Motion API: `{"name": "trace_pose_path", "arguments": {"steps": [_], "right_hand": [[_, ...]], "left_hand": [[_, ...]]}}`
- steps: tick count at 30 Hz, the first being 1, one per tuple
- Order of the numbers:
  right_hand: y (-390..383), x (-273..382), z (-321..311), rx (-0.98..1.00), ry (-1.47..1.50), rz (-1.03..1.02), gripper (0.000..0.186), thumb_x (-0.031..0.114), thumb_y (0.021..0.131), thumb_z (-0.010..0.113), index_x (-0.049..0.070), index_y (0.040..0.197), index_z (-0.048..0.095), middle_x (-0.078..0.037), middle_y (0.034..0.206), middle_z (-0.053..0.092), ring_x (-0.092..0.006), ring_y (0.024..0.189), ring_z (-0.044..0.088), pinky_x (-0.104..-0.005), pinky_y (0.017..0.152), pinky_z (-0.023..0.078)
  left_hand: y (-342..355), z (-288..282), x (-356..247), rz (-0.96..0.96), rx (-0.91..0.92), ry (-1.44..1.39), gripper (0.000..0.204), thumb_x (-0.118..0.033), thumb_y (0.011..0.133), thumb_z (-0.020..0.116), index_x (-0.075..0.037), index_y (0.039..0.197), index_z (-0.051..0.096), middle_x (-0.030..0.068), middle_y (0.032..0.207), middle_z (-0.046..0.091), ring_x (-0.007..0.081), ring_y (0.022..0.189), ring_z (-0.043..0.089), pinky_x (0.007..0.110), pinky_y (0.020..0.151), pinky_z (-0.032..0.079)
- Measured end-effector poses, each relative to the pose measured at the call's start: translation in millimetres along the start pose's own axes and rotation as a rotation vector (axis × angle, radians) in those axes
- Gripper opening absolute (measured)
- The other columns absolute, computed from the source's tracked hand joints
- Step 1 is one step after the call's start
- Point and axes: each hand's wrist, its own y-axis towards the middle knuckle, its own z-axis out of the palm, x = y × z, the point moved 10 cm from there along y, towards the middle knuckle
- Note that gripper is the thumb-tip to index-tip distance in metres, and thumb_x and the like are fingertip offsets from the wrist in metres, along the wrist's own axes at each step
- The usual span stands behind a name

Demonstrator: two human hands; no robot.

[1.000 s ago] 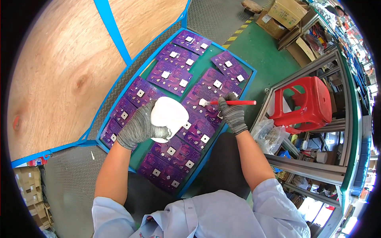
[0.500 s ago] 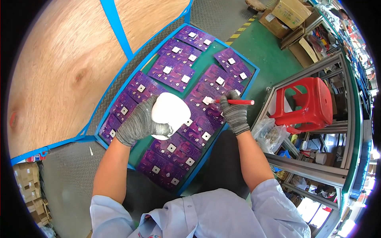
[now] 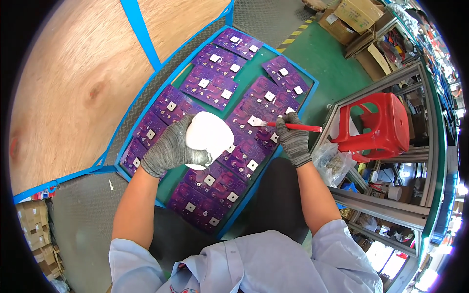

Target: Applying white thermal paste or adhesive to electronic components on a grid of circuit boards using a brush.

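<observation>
My left hand (image 3: 171, 149), in a grey knit glove, grips a rounded white container (image 3: 210, 136) by its near left side; what is inside cannot be made out. In my gloved right hand (image 3: 294, 139) is a red-handled brush (image 3: 305, 128), its handle pointing right. The brush's whitish tip lies on a pale square of a purple circuit board (image 3: 244, 115). Several more purple circuit boards (image 3: 207, 88) lie in rows on the green, blue-edged table (image 3: 248, 63), each with white squares. The container hides part of the boards beneath it.
A wooden panel with blue framing (image 3: 156, 53) rises along the left. To the right, a red plastic stool (image 3: 376, 122) rests on a metal-framed rack (image 3: 381, 210), near a clear plastic bag (image 3: 332, 163). Cardboard boxes (image 3: 359, 17) stand at the far right.
The brush and my right hand have shifted slightly right, and the brush tip now shows on the pale square. My left hand still holds the white container in nearly the same place.
</observation>
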Motion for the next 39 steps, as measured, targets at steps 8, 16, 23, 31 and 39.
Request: {"name": "trace_pose_path", "arguments": {"steps": [8,16,23,31,39], "right_hand": [[-23,80,0,0.096,-0.192,-0.421,0.009,0.018,0.093,0.071,0.010,0.095,0.070,-0.008,0.079,0.068,-0.0204,0.074,0.067,-0.0361,0.065,0.054],[-64,101,27,0.207,-0.438,-0.574,0.021,0.006,0.081,0.076,0.010,0.101,0.072,-0.012,0.083,0.065,-0.0324,0.077,0.067,-0.0414,0.069,0.056],[-66,85,27,0.271,-0.511,-0.576,0.021,0.007,0.080,0.076,0.011,0.100,0.072,-0.010,0.081,0.065,-0.0311,0.076,0.067,-0.0411,0.068,0.056],[-67,80,22,0.243,-0.622,-0.531,0.020,0.009,0.080,0.076,0.011,0.100,0.073,-0.010,0.080,0.065,-0.0310,0.076,0.067,-0.0423,0.068,0.056],[-55,76,27,0.205,-0.541,-0.506,0.024,0.008,0.080,0.076,0.014,0.103,0.073,-0.010,0.087,0.066,-0.0302,0.079,0.068,-0.0392,0.069,0.057]], "left_hand": [[2,1,1,-0.003,-0.011,0.026,0.090,-0.030,0.059,0.090,0.000,0.137,0.056,0.0183,0.123,0.069,0.0290,0.113,0.067,0.042,0.101,0.052],[1,-1,6,0.011,-0.025,0.021,0.095,-0.036,0.058,0.094,0.002,0.136,0.057,0.0187,0.120,0.070,0.0276,0.112,0.069,0.041,0.098,0.054],[1,1,5,0.009,-0.029,-0.004,0.094,-0.035,0.058,0.094,0.002,0.136,0.057,0.0183,0.120,0.070,0.0270,0.111,0.069,0.040,0.098,0.055],[1,-2,1,0.025,-0.028,0.024,0.092,-0.034,0.058,0.093,0.001,0.135,0.058,0.0181,0.118,0.071,0.0268,0.109,0.069,0.041,0.097,0.055],[1,-2,8,-0.012,-0.026,0.065,0.092,-0.034,0.057,0.093,0.002,0.135,0.058,0.0197,0.119,0.070,0.0284,0.111,0.069,0.041,0.098,0.054]]}}
